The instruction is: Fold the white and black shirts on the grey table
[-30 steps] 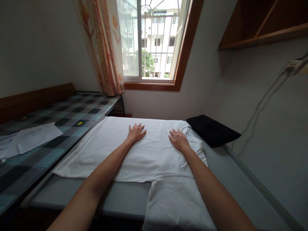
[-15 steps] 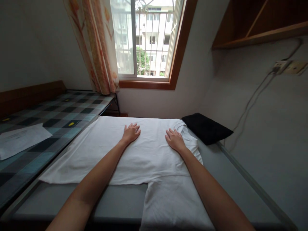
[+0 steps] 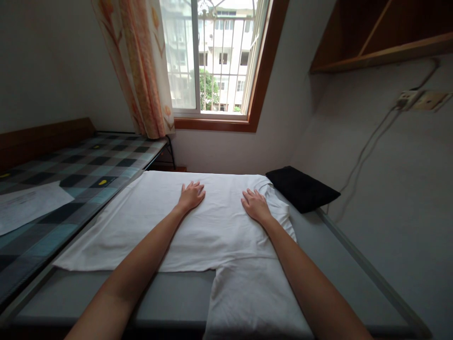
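Observation:
A white T-shirt (image 3: pixel 212 231) lies spread sideways over a grey table (image 3: pixel 177 297), its hem to the left and its collar to the right. One sleeve hangs toward me over the front edge. My left hand (image 3: pixel 192 195) rests flat on the shirt's body, fingers spread. Near the collar and shoulder, my right hand (image 3: pixel 255 205) also lies palm down with its fingers stretched out. Neither hand grips the cloth. The fabric by the collar is bunched in small folds, and the shirt's far side runs along the table's back edge.
A black folded cloth or cushion (image 3: pixel 302 189) sits at the table's back right corner. Left of the table is a checked mattress (image 3: pixel 116 163) with a paper sheet (image 3: pixel 35 203) on it. Cables (image 3: pixel 368 141) run down the right wall below a wooden shelf (image 3: pixel 382 56).
Both hands stay in the same places on the shirt. The whole view has shifted very slightly; nothing else visibly moved.

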Tool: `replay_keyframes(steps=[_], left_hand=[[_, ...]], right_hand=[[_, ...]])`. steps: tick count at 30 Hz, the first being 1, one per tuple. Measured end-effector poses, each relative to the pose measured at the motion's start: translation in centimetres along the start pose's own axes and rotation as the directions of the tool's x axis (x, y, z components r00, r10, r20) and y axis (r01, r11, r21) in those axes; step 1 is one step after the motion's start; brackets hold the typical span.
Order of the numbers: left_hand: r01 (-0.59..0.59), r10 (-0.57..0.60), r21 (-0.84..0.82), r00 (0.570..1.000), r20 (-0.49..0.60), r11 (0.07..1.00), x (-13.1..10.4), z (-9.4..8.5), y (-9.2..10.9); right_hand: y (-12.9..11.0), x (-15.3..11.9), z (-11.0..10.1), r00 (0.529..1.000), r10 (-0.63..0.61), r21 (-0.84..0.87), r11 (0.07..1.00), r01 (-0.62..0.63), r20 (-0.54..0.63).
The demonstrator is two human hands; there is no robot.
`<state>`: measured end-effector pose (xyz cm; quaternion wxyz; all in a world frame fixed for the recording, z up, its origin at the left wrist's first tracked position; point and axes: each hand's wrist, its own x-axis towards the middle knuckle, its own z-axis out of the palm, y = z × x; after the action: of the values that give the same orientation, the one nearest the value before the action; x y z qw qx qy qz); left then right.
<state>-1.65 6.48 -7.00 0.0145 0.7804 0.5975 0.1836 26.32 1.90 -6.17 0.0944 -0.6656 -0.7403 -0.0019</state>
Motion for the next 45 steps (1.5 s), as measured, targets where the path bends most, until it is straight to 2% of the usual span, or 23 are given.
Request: replay_keyframes(steps=[21, 45], left_hand=[[0.032, -0.032, -0.001, 0.999, 0.008, 1.000, 0.04, -0.13, 0.18], [0.015, -0.015, 0.008, 1.000, -0.006, 1.000, 0.06, 0.03, 0.14]], right_hand=[[0.11, 0.11, 0.23, 1.000, -0.004, -0.013, 1.000, 0.004, -0.017], [0.05, 0.07, 0.10, 1.000, 0.000, -0.016, 1.000, 0.000, -0.013]])
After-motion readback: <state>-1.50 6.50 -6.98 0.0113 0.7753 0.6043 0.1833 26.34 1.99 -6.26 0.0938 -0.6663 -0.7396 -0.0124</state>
